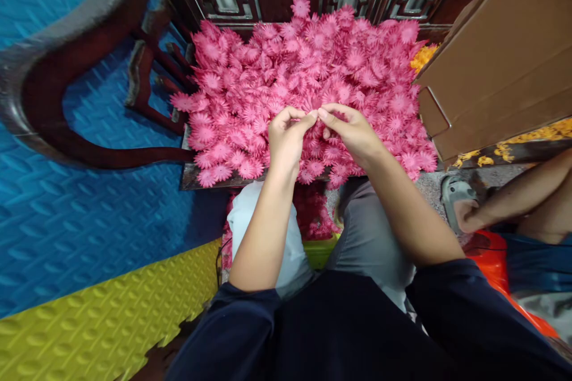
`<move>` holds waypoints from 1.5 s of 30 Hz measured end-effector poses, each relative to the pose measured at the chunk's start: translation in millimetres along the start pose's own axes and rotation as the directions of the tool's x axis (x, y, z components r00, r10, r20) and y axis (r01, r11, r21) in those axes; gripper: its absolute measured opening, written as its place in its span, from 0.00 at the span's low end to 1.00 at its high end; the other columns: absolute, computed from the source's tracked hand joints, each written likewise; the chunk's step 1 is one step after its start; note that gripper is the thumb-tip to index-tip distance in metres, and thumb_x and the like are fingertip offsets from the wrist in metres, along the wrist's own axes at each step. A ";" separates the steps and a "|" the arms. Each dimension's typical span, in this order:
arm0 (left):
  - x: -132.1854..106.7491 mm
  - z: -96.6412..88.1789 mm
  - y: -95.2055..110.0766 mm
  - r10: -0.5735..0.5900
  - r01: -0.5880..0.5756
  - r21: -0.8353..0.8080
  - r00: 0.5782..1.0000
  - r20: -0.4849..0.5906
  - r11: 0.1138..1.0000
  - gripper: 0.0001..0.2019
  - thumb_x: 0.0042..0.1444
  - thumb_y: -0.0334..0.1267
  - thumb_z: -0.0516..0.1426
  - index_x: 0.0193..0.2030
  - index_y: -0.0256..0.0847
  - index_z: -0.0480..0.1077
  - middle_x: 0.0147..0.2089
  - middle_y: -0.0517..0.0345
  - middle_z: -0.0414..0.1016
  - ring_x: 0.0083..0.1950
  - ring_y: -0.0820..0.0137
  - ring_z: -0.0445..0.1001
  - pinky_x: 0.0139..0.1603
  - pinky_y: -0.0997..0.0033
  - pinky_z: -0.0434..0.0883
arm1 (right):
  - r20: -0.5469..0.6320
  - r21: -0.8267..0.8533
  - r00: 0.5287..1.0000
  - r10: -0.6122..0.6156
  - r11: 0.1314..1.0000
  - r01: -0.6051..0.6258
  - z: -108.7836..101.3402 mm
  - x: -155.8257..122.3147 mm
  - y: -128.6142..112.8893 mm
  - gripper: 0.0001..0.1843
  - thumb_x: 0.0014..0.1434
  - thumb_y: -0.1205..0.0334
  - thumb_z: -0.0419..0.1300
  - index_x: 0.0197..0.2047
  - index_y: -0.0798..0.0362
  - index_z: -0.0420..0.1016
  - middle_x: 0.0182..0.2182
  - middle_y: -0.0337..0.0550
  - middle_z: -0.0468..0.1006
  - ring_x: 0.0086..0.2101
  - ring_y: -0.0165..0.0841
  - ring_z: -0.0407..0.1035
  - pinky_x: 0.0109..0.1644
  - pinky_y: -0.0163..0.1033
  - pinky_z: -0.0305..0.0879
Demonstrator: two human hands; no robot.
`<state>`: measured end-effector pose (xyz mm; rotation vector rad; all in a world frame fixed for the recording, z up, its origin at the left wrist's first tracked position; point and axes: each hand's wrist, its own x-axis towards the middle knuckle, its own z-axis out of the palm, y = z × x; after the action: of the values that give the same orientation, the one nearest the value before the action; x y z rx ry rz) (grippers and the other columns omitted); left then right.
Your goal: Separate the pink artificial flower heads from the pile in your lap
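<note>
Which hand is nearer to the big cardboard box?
The right hand: it is over the pink flowers, on the side toward the cardboard box. The left hand is over them too, but farther from the box.

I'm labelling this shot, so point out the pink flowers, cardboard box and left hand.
Pink flowers (308, 65), head view: middle of the heap.
Cardboard box (503, 56), head view: its broad side.
Left hand (286, 138), head view: near the thumb's base.

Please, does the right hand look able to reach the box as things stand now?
Probably yes: the right hand is over the pink flowers, the box stands to its right, and only flowers seem to lie between.
</note>
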<state>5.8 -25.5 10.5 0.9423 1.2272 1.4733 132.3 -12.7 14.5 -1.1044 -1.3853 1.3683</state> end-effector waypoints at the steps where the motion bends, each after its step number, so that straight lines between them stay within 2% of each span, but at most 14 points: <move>1: 0.3 -0.1 0.8 -0.015 0.016 -0.009 1.000 0.009 1.000 0.14 0.48 0.29 0.63 0.19 0.39 0.61 0.22 0.66 0.67 0.27 0.78 0.68 0.36 0.75 0.68 | 0.006 -0.006 1.000 -0.006 1.000 0.006 -0.1 -0.3 -0.4 0.22 0.47 0.40 0.65 0.35 0.51 0.76 0.27 0.34 0.72 0.25 0.23 0.63 0.33 0.34 0.64; 5: 1.3 -0.6 0.6 -0.037 0.039 -0.030 0.998 0.056 0.999 0.16 0.50 0.34 0.64 0.21 0.40 0.60 0.24 0.65 0.69 0.30 0.77 0.71 0.39 0.73 0.70 | 0.005 -0.003 1.000 -0.015 1.000 0.015 -0.4 0.4 0.2 0.21 0.49 0.40 0.64 0.34 0.50 0.76 0.27 0.35 0.73 0.25 0.25 0.63 0.32 0.35 0.64; 10: 0.0 0.2 1.1 -0.017 0.019 -0.023 0.997 0.079 1.000 0.14 0.52 0.40 0.64 0.23 0.41 0.64 0.26 0.64 0.72 0.33 0.76 0.73 0.39 0.72 0.70 | -0.041 0.032 0.999 -0.021 0.999 0.023 -1.3 2.4 1.6 0.22 0.46 0.39 0.65 0.34 0.50 0.75 0.28 0.35 0.73 0.23 0.24 0.62 0.30 0.34 0.63; 16: -1.5 0.2 5.5 0.011 -0.009 -0.025 0.998 0.055 1.000 0.15 0.47 0.35 0.66 0.20 0.40 0.63 0.24 0.65 0.70 0.30 0.77 0.71 0.37 0.73 0.69 | 0.007 0.043 1.000 0.003 0.999 -0.004 1.0 -1.1 -2.0 0.25 0.48 0.35 0.61 0.34 0.50 0.76 0.29 0.37 0.74 0.26 0.26 0.65 0.30 0.34 0.65; 21: -1.2 -1.7 1.8 0.081 -0.080 -0.016 0.995 0.055 0.997 0.13 0.46 0.30 0.66 0.21 0.40 0.65 0.23 0.67 0.67 0.28 0.77 0.68 0.36 0.74 0.68 | 0.038 0.099 0.999 0.031 0.994 -0.034 -0.6 -2.3 -3.1 0.22 0.45 0.40 0.66 0.32 0.51 0.75 0.27 0.35 0.73 0.25 0.24 0.63 0.31 0.34 0.64; 26: -1.9 -3.9 -2.7 0.139 -0.134 -0.063 0.986 0.091 0.989 0.11 0.42 0.37 0.69 0.23 0.40 0.70 0.24 0.67 0.71 0.27 0.79 0.67 0.35 0.76 0.67 | 0.065 0.233 0.989 0.132 0.962 -0.144 -2.3 -0.1 -3.9 0.20 0.46 0.44 0.68 0.30 0.52 0.73 0.27 0.36 0.72 0.27 0.24 0.64 0.30 0.32 0.63; 33: -3.0 -2.4 -1.0 0.166 -0.145 -0.129 0.970 0.179 0.981 0.12 0.40 0.42 0.70 0.23 0.40 0.72 0.25 0.66 0.73 0.27 0.78 0.69 0.32 0.76 0.66 | 0.058 0.327 0.983 0.172 0.927 -0.182 -2.7 1.8 -2.9 0.17 0.49 0.49 0.67 0.28 0.52 0.70 0.25 0.34 0.69 0.24 0.23 0.61 0.30 0.33 0.63; 40: -0.4 -5.4 -2.5 0.186 -0.184 -0.026 0.973 0.136 0.983 0.10 0.42 0.41 0.69 0.24 0.41 0.74 0.26 0.65 0.74 0.28 0.78 0.68 0.33 0.75 0.65 | 0.084 0.252 0.988 0.132 0.956 -0.150 -3.6 2.7 -0.3 0.18 0.55 0.45 0.61 0.30 0.52 0.68 0.25 0.36 0.69 0.27 0.26 0.64 0.31 0.35 0.66; 45: 0.1 -8.3 -0.2 0.227 -0.244 0.083 0.959 0.169 0.966 0.06 0.48 0.40 0.66 0.28 0.41 0.76 0.30 0.63 0.76 0.30 0.76 0.70 0.34 0.74 0.65 | 0.071 0.275 0.992 0.107 0.954 -0.123 -8.3 7.4 7.3 0.17 0.56 0.46 0.61 0.31 0.52 0.69 0.26 0.36 0.71 0.26 0.26 0.66 0.32 0.35 0.69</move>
<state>-2.1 -27.4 8.7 1.2883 1.1116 1.4960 138.9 -3.6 7.3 -0.9770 -1.1366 1.6331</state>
